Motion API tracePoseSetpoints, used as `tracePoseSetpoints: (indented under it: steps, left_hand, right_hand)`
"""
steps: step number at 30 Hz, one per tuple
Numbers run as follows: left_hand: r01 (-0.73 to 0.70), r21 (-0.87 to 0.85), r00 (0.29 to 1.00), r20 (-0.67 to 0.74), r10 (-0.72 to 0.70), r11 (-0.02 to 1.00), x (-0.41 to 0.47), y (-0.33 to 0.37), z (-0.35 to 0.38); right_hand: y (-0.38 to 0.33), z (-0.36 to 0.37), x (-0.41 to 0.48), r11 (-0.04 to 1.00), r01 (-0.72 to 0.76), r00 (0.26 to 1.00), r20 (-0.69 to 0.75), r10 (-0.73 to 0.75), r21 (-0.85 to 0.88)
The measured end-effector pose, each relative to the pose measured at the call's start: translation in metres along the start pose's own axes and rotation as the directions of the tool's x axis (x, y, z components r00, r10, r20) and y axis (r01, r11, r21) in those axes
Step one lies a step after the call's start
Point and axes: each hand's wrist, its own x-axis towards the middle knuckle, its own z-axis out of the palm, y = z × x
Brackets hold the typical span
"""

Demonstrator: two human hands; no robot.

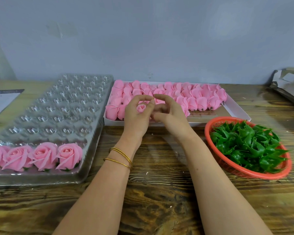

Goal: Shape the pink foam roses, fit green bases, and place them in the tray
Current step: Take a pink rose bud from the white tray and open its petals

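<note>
My left hand [137,114] holds a small pink foam rose [141,108] in its curled fingers, above the front edge of the white box [234,109] of unshaped pink roses [190,95]. Right beside it, my right hand [168,109] has its fingers curled loosely toward the rose, fingertips near my left index finger; whether it touches a petal is unclear. The clear plastic tray [61,106] lies at the left, with several finished roses [42,156] in its front row. A red basket [215,150] of green bases [244,145] sits at the right.
Papers and a pen tip lie at the far left edge [2,100]. A torn cardboard box [290,87] sits at the far right by the grey wall. The wooden table [159,192] extends toward me beneath my forearms.
</note>
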Motion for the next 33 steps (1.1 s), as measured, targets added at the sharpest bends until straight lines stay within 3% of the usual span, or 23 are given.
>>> tracePoseSetpoints:
  steps: [3,6,10,21,28,33]
  left_hand:
    - [-0.07,0.091,0.998,0.014,0.069,0.993,0.001,-0.002,0.0]
    - [-0.097,0.109,0.994,0.064,0.091,0.989,-0.002,-0.002,0.002]
    - [-0.109,0.086,0.988,0.123,0.098,0.99,-0.004,-0.005,0.006]
    - [-0.13,0.111,0.976,0.192,0.107,0.985,-0.006,-0.01,0.01]
    - [-0.03,-0.004,0.999,0.027,0.03,1.0,0.0,-0.006,0.001]
    - [0.025,-0.131,0.997,-0.075,-0.035,0.991,0.004,-0.004,-0.002]
  right_hand:
    - [-0.002,-0.001,0.002,0.997,0.002,0.995,-0.095,0.005,0.071]
    - [-0.001,0.002,0.002,1.0,0.008,0.992,-0.127,-0.007,0.006]
    - [0.002,0.005,0.004,0.988,-0.013,0.99,-0.14,-0.009,-0.151]
    - [0.002,0.003,0.003,0.987,-0.027,0.995,-0.102,0.011,-0.16]
    - [-0.001,0.004,0.003,0.992,-0.097,0.991,-0.081,0.104,0.08]
    - [0.002,0.002,0.002,0.995,-0.056,0.998,-0.016,0.055,-0.079]
